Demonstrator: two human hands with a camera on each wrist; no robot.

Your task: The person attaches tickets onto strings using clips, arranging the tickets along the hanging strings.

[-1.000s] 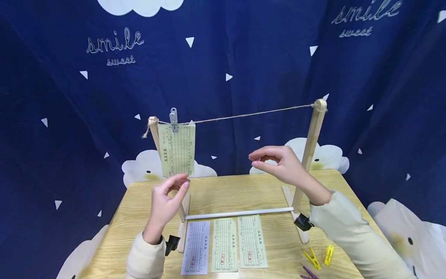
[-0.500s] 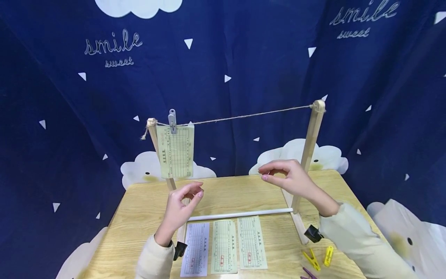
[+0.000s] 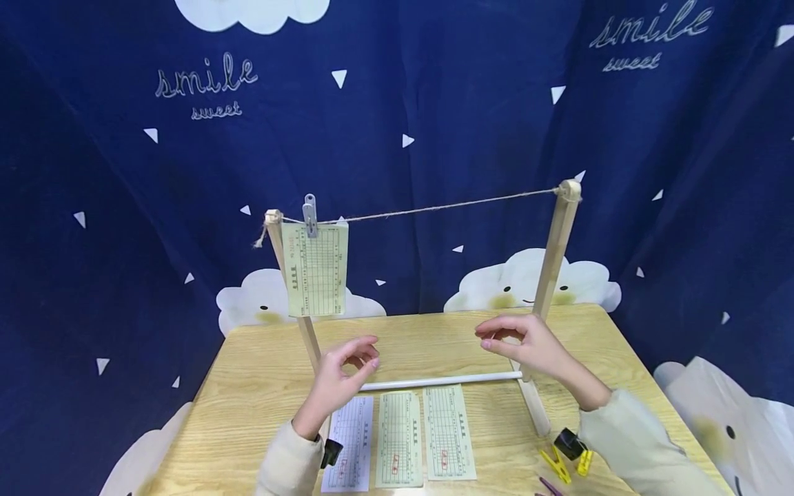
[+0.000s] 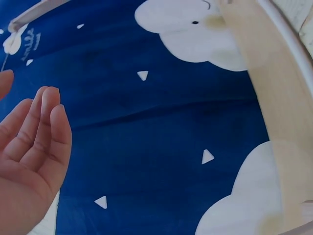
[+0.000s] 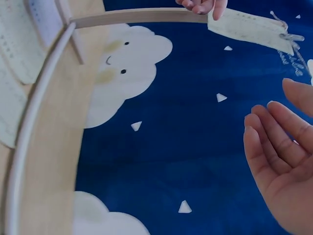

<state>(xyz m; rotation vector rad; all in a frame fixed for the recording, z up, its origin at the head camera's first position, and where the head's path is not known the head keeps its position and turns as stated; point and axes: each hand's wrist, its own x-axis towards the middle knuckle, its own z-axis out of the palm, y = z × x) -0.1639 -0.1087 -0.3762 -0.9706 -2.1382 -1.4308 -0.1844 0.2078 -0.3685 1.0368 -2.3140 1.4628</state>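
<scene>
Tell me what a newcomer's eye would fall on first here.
Probably the pale green slip, clipped to the string near the left post. Next come the left hand and right hand, empty above the table. Three more slips lie in a row in front of the white rod.

We see 1 pale-green slip [image 3: 318, 279] hanging w/ gray clip [image 3: 310, 217] on string [image 3: 446, 206]; 3 printed slips [image 3: 399, 430] flat on table [image 3: 248, 379].

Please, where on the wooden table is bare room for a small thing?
The light wooden table is bare behind the thin white rod, between the upright wooden posts, and along its left edge. Crowded: before the rod, with three pale paper slips, and front right, with yellow clips and a purple clip.
</scene>
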